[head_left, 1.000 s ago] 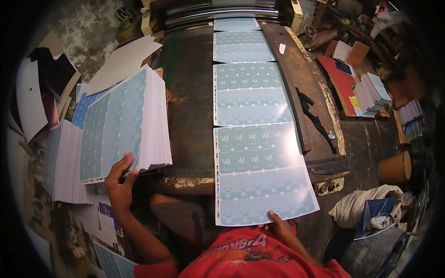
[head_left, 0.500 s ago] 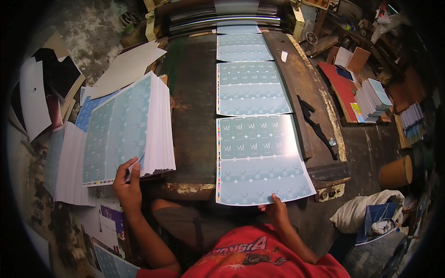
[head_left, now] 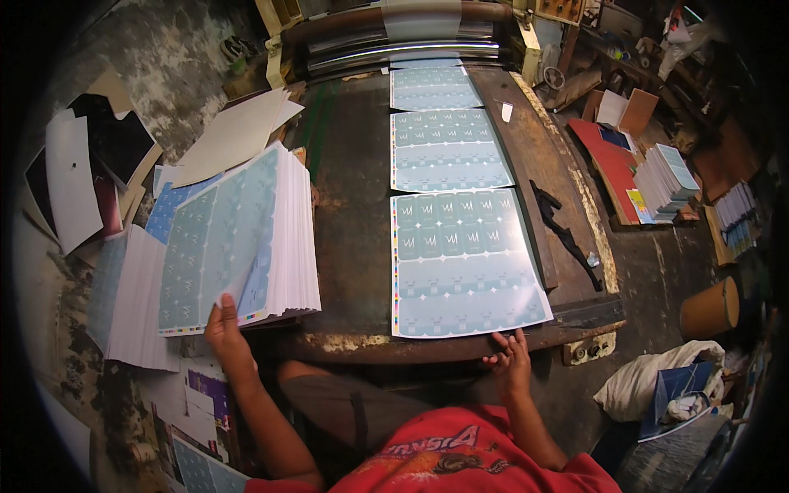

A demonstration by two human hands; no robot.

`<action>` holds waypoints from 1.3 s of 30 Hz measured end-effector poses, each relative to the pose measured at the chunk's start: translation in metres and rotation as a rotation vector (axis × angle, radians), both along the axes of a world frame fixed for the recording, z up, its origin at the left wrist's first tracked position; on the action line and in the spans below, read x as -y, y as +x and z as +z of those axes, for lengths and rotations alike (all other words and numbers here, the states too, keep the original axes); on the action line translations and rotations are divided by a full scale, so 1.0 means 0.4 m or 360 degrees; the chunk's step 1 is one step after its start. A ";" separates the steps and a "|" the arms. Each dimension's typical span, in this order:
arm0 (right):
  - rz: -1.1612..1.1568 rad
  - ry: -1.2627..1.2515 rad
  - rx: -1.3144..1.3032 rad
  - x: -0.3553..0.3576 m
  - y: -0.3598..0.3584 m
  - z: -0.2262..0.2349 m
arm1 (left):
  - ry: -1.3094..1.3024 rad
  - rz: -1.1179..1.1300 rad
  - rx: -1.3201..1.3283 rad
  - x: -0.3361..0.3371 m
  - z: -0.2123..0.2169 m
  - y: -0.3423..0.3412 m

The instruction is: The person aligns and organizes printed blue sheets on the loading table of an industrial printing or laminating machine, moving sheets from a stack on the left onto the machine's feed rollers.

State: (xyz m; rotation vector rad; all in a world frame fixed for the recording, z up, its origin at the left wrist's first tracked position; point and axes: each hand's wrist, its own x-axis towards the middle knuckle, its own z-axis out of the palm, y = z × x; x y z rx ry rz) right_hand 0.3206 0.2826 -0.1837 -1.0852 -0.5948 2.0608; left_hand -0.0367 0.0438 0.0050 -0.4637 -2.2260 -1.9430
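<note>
My left hand (head_left: 229, 338) is closed on the near edge of the top printed sheet (head_left: 215, 246) of a thick paper stack. That sheet's corner curls up, baring the sheet beneath. At the near edge of the dark worktable (head_left: 349, 271), my right hand (head_left: 514, 361) has its fingers apart and holds nothing, just below the border of a pale blue-green printed sheet (head_left: 468, 267). This sheet lies flat, end to end with another printed sheet (head_left: 450, 149) and more behind it, in a line running back to a shiny roller (head_left: 403, 56).
Left of the stack leans a second paper pile (head_left: 136, 300); blank cards (head_left: 234, 135) lie behind it. A black strap-like piece (head_left: 567, 234) rests along the table's right side. At right are a paper stack (head_left: 667, 181) on a red board (head_left: 600, 168), and a brown bin (head_left: 708, 306).
The line of sheets has moved away, toward the roller. My right hand has let go of the nearest sheet's edge. My left hand has lifted the top sheet's corner.
</note>
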 end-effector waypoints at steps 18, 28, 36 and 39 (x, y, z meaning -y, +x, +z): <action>0.0551 0.0057 -0.0269 0.006 -0.108 0.193 | -0.0929 -0.1805 -0.0598 -0.084 0.082 0.263; 0.0872 -0.0166 0.0200 0.085 0.081 0.009 | -0.1136 -0.0365 -0.0966 -0.003 0.096 0.083; 0.0904 -0.0107 0.0274 0.150 0.139 0.037 | -0.1012 -0.0326 -0.0643 0.021 0.038 0.011; 0.0840 -0.0097 0.0272 0.146 0.133 0.043 | -0.1001 -0.0359 -0.0600 0.014 0.045 0.012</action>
